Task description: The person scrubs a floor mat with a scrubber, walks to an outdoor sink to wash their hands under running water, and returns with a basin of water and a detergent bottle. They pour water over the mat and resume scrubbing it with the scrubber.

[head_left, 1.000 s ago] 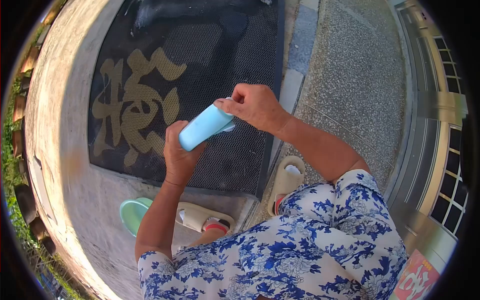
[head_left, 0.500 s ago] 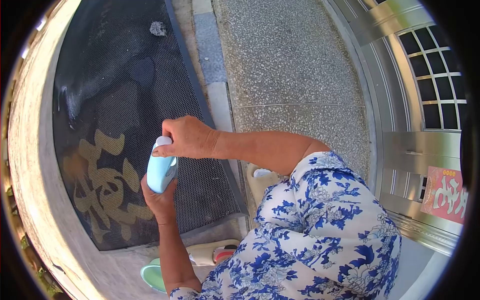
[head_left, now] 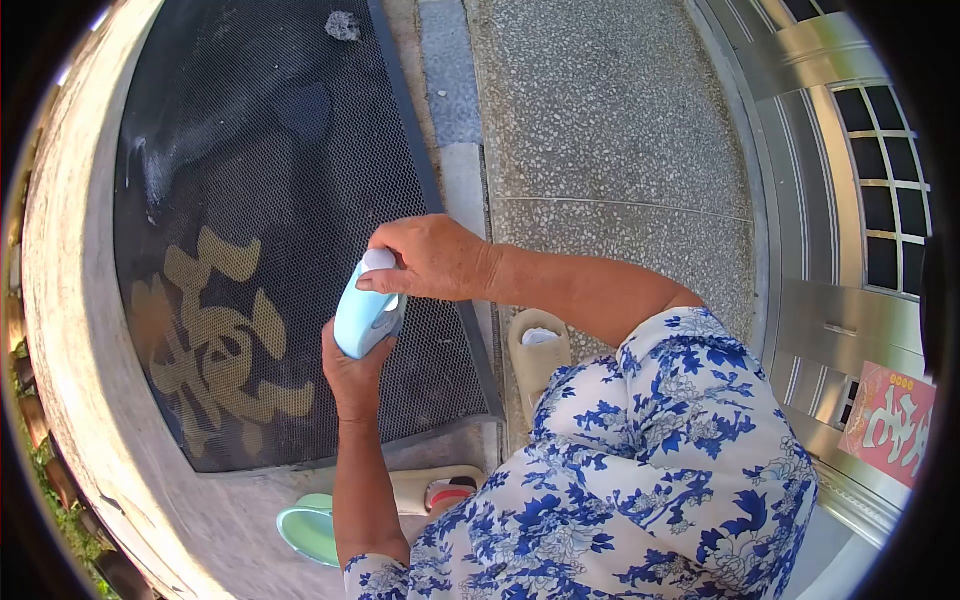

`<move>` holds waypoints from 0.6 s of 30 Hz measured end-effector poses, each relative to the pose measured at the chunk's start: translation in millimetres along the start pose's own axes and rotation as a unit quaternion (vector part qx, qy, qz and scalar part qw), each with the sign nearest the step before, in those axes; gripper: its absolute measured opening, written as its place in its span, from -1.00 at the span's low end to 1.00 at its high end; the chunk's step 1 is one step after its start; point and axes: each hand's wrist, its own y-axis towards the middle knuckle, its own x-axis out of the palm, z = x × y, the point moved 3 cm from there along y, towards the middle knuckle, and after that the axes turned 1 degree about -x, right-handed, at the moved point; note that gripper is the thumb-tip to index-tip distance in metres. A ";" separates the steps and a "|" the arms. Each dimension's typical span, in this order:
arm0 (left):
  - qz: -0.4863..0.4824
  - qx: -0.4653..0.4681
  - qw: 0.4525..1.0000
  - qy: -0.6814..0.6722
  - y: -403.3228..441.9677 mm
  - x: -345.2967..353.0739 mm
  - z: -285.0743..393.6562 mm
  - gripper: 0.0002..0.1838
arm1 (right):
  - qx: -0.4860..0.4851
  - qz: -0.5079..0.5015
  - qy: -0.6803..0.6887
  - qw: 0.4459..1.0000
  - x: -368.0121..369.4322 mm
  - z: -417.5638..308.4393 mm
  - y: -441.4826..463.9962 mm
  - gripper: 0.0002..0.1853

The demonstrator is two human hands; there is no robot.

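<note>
A light blue detergent bottle (head_left: 362,312) with a white cap is held up between both hands, above a dark mat. My left hand (head_left: 357,372) wraps round the bottle's lower end. Around the cap (head_left: 379,260) at its upper end, my right hand (head_left: 432,257) has its thumb and fingers closed. Whether the cap is loose I cannot tell. The black mesh mat (head_left: 340,170) bears large tan characters and a whitish smear at its left. On its far part lies a grey scouring ball (head_left: 342,26).
A green basin (head_left: 310,533) stands behind my left forearm, near a beige slipper (head_left: 410,490). Another slipper (head_left: 535,355) is on the speckled floor (head_left: 610,110). Metal doors (head_left: 830,320) with a red paper sign (head_left: 885,425) line the right. A concrete ledge (head_left: 75,330) runs along the left.
Both hands and the bottle have shifted right and slightly up in view, still gripped the same way. The whole scene has also shifted somewhat as the camera turned.
</note>
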 end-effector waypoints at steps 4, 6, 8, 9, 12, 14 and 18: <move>-0.051 -0.046 0.991 -0.118 -3.7 2.3 12.0 -0.39 | -0.103 -0.043 0.116 0.987 -8.1 -3.2 1.4 -0.66; -0.032 -0.030 0.996 -0.075 -4.2 1.7 5.3 -0.39 | -0.037 -0.034 0.101 0.994 -5.3 -6.3 0.2 -0.67; 0.012 0.020 0.999 0.049 0.8 -1.2 -4.9 -0.37 | 0.105 -0.015 0.070 0.992 -2.5 -2.4 3.4 -0.64; 0.015 0.018 0.998 0.050 0.4 -1.4 -8.2 -0.37 | 0.103 -0.018 0.071 0.992 0.2 -3.1 4.2 -0.64; 0.018 0.009 1.000 0.024 -0.2 -0.4 -7.9 -0.37 | 0.157 -0.032 0.015 0.987 2.7 -0.8 2.3 -0.52; -0.021 -0.078 0.987 -0.137 -5.7 3.7 -2.2 -0.36 | 0.046 -0.061 0.024 0.997 -3.1 -11.1 -2.2 -0.43; -0.080 -0.063 0.980 -0.168 -8.8 6.9 3.9 -0.41 | -0.111 -0.045 0.107 0.987 -1.3 1.5 -3.2 -0.52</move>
